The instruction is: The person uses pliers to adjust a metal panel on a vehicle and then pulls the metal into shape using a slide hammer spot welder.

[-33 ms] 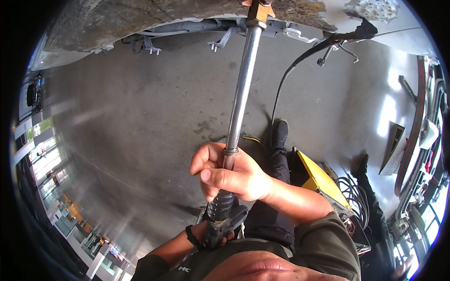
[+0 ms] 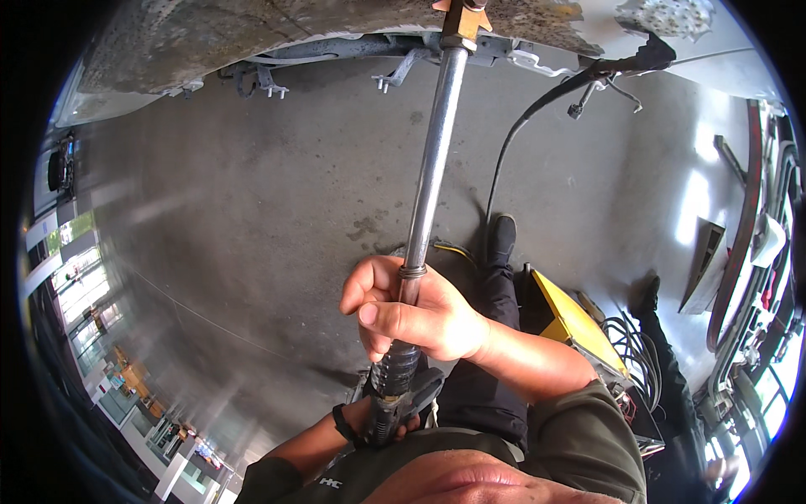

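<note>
A long chrome rod [image 2: 433, 151] runs from a brass-coloured fitting [image 2: 460, 23] at a scuffed metal car panel [image 2: 319, 21] down to a black tool body [image 2: 393, 374]. My right hand [image 2: 411, 315] is curled around the rod near a coiled metal ring [image 2: 413, 271], thumb across it, just above the black body. My left hand [image 2: 395, 424] is low on the tool, fingers wrapped around its black grip and partly hidden behind it.
A dark cable [image 2: 529, 118] hangs from the car onto the concrete floor [image 2: 252, 185]. By my legs stands a yellow-lidded machine [image 2: 571, 319] with coiled hoses [image 2: 642, 353]. Another person's dark-clad leg [image 2: 663, 361] is at right, near loose car parts [image 2: 747, 252].
</note>
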